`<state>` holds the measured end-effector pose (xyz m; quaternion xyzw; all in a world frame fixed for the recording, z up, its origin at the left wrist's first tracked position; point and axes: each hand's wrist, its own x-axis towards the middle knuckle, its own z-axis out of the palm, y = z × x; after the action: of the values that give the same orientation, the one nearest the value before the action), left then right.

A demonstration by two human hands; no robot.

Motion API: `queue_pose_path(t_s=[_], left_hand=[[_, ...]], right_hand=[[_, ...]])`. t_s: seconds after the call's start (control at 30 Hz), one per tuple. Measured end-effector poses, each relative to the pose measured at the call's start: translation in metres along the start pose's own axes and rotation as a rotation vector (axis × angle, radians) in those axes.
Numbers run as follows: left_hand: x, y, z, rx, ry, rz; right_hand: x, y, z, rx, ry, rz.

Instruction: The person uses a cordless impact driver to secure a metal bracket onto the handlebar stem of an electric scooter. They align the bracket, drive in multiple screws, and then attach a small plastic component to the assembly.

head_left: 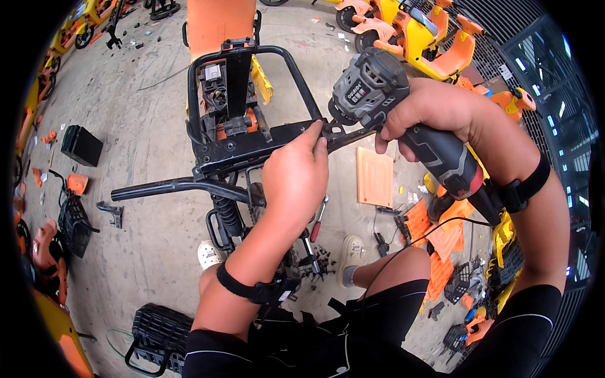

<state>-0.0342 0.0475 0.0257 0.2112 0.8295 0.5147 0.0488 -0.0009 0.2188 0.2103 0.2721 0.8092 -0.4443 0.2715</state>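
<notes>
My right hand [435, 116] is wrapped around a black and grey cordless drill [450, 160]. The tool's nose points down and left at the corner of a black tubular scooter frame [236, 151]. At that corner, my left hand [296, 164] has its index finger and thumb pressed close together against the metal bracket [334, 131]. What lies between those fingertips, if anything, is hidden. Behind the crossbar, the frame surrounds exposed wiring and a grey-and-black unit [214, 88]. An orange body panel [220, 25] rises at the far end. Below hangs a black coil shock absorber [227, 217].
A black box-shaped battery [82, 146] stands on the concrete at left. Black baskets [157, 334] lie near my left leg. A red-handled tool [317, 227] and scattered screws [322, 264] are between my feet. Orange panels [375, 176] litter the right. Yellow scooters [428, 38] stand beyond.
</notes>
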Motion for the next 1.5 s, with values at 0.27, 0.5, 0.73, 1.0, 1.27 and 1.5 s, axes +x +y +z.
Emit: queue_pose_path(t_s=[0.27, 0.5, 0.73, 1.0, 1.27, 1.5], left_hand=[[-0.0017, 0.0041, 0.0036, -0.017, 0.02, -0.009], [-0.0005, 0.0017, 0.001, -0.024, 0.001, -0.031], [-0.0005, 0.0036, 0.0006, -0.022, -0.011, -0.046], [-0.0004, 0.0025, 0.0009, -0.058, 0.004, -0.018], [-0.0003, 0.0024, 0.0017, -0.071, -0.003, -0.029], [-0.0009, 0.0029, 0.0018, -0.059, 0.01, -0.012]], right_hand=[[-0.0042, 0.0022, 0.0003, 0.0, 0.031, 0.016], [0.0006, 0.0018, 0.0005, -0.029, 0.032, 0.024], [-0.0008, -0.0002, 0.0001, -0.113, 0.029, 0.021], [0.001, -0.0032, -0.0021, -0.135, 0.016, 0.005], [0.0031, -0.0034, -0.0044, -0.183, 0.019, 0.006], [0.0016, -0.0064, -0.0048, -0.24, 0.025, 0.024]])
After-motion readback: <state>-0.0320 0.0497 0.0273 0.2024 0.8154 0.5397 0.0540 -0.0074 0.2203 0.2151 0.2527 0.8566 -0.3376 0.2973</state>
